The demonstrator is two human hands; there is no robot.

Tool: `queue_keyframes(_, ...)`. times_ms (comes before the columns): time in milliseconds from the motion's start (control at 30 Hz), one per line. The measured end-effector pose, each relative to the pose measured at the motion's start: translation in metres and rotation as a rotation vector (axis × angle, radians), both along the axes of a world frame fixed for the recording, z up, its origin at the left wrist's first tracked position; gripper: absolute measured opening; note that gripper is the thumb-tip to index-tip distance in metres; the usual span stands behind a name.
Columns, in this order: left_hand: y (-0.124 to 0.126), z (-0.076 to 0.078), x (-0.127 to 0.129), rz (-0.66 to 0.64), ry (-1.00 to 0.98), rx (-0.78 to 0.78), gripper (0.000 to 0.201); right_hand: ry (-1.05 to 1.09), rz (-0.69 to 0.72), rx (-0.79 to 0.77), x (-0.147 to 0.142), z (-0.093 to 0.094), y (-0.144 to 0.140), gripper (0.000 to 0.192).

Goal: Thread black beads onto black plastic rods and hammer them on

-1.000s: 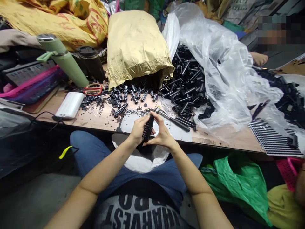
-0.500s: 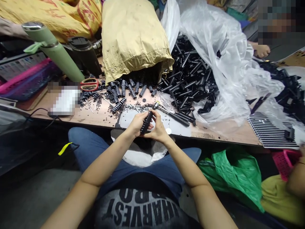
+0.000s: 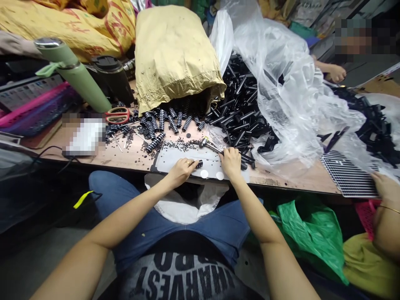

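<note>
My left hand (image 3: 181, 171) is closed around a short black cylinder with rows of pale dots (image 3: 199, 164), whose end pokes out past the fingertips. It rests low over a whitish mat (image 3: 175, 157) at the table's front edge. My right hand (image 3: 231, 163) curls over the black handle of a small hammer-like tool (image 3: 213, 146), its silver shaft and head pointing left and away from me. Its fingertips are partly hidden. Several similar dotted cylinders (image 3: 161, 121) lie beyond the mat, among many tiny black rings (image 3: 184, 146).
A yellow paper sack (image 3: 175, 54) stands at the back, beside a heap of black parts (image 3: 242, 96) under clear plastic (image 3: 290, 83). Red-handled scissors (image 3: 117, 115), a green bottle (image 3: 78, 79) and a dark tumbler (image 3: 114, 77) are left. Another person's hand (image 3: 386, 185) touches a striped sheet (image 3: 350, 173).
My hands have come apart. The left keeps the dotted cylinder and has lowered it toward the mat, while the right has moved right onto the hammer-like tool. Another person's hand has reached the striped sheet.
</note>
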State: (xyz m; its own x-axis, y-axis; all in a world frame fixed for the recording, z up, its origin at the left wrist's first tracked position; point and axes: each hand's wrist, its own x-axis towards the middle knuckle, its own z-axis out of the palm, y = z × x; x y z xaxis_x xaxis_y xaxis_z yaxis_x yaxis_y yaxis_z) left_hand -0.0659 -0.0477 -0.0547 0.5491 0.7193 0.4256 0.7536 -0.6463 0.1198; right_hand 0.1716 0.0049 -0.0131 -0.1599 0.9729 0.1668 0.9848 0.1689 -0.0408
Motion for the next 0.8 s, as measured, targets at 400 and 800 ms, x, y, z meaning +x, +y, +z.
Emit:
queue_keyframes(400, -0.002, -0.001, 0.0, 0.126, 0.022, 0.011, 0.035, 0.47, -0.058, -0.189, -0.001, 0.033, -0.087, 0.038)
queue_keyframes(800, -0.026, 0.003, 0.037, 0.216, 0.097, -0.129, 0.072, 0.573, 0.105, -0.079, -0.052, 0.065, -0.117, 0.037)
